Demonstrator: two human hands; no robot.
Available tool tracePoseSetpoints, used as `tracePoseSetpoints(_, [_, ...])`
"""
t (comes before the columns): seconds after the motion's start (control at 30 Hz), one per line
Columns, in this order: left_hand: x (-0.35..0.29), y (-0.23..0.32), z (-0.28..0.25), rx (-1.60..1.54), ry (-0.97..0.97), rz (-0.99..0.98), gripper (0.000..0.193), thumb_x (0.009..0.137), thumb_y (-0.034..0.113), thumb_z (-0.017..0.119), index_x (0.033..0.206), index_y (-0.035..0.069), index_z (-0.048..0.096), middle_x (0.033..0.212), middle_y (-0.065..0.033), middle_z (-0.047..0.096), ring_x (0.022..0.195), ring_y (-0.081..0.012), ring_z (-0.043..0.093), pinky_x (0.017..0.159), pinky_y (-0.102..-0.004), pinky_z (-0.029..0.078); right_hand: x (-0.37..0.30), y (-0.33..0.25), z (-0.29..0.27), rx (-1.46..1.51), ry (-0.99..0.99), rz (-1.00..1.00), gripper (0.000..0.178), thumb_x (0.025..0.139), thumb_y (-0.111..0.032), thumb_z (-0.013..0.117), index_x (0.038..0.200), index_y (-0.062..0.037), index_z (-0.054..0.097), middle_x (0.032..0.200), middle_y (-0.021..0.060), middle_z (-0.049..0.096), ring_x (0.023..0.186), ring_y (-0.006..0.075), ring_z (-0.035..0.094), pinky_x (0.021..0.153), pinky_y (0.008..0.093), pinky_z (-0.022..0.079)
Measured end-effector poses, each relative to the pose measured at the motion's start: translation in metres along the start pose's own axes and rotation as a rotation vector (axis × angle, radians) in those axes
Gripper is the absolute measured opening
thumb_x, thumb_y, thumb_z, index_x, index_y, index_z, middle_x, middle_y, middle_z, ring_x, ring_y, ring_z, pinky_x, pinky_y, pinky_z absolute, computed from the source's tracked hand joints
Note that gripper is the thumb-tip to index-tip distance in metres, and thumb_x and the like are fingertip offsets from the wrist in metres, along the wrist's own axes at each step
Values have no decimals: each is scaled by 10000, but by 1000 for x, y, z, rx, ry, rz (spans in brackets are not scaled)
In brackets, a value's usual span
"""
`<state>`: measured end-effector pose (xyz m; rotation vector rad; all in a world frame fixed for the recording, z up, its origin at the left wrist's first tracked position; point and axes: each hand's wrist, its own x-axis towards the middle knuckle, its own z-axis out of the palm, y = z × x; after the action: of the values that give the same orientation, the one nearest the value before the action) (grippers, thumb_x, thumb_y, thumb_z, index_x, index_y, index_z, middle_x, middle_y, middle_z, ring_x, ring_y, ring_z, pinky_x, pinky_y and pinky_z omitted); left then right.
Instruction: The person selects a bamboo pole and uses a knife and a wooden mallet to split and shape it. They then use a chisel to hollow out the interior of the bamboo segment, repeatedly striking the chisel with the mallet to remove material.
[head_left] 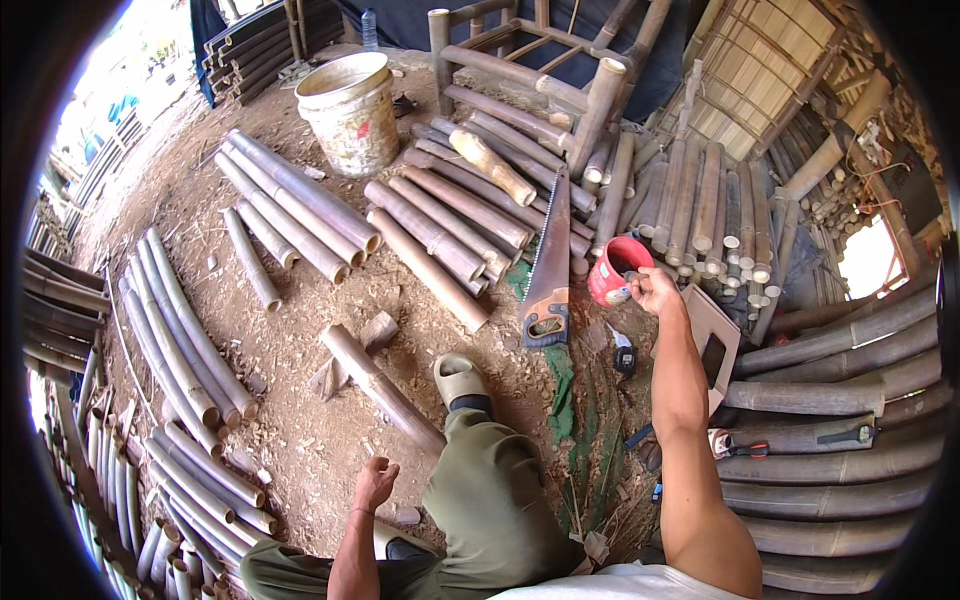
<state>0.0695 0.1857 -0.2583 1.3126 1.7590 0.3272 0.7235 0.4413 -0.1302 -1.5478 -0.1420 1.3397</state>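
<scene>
My right hand is stretched out to the red pail, at its right rim. Its fingers are pinched together at a small dark thing over the pail's mouth, too small to name. Low in front of me, my left hand is curled closed beside my knee, with nothing showing in it. A bamboo pole slants over a wood block toward my leg. Left of the pail stands a handsaw with a wooden handle, leaning against the bamboo pile. A tape measure lies below the pail.
Cut bamboo poles lie in groups on the shaving-covered ground. A dirty white bucket and a bamboo frame stand at the back. Thick bamboo is stacked at the right, with a red-and-black tool on it. Green cloth lies near my foot.
</scene>
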Motion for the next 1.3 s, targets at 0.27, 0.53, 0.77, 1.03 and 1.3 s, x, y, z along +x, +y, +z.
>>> tracePoseSetpoints(0.27, [-19, 15, -14, 136, -29, 12, 508, 846, 407, 656, 1110, -27, 657, 1046, -240, 695, 1008, -375, 671, 885, -427, 528, -151, 138, 21, 82, -165, -301, 210, 922, -240, 671, 1032, -89, 575, 832, 49, 600, 620, 152, 594, 545, 304, 539])
tracePoseSetpoints(0.53, [57, -6, -42, 314, -50, 208, 487, 852, 416, 652, 1052, -27, 677, 991, -263, 692, 968, -392, 679, 861, -433, 537, -152, 329, -43, -807, 387, -341, 496, 759, -268, 750, 1113, 13, 545, 955, 176, 647, 854, 336, 653, 752, 453, 514])
tracePoseSetpoints(0.77, [73, -19, -45, 112, 169, -26, 502, 864, 443, 637, 988, -40, 693, 969, -270, 689, 949, -405, 679, 848, -433, 530, -96, 384, -86, -1264, 427, -519, 621, 802, -325, 723, 1278, 4, 496, 1157, 230, 571, 1107, 412, 543, 962, 491, 429])
tracePoseSetpoints(1.03, [67, 61, 35, -342, -24, -283, 914, 775, 656, 708, 1217, -96, 432, 1020, -284, 630, 774, -312, 677, 622, -416, 559, 13, 160, 126, -1192, 273, -1208, 730, 823, -215, 709, 1434, -39, 350, 1333, 262, 451, 1262, 445, 407, 1088, 525, 312])
tracePoseSetpoints(1.3, [75, 60, 54, -218, 37, -454, 970, 778, 694, 664, 1138, -147, 341, 1006, -395, 617, 1007, -497, 627, 861, -480, 505, 202, 21, 319, -1603, 129, -983, 907, 795, -402, 752, 1452, 37, 308, 1372, 284, 471, 1276, 421, 455, 1083, 461, 382])
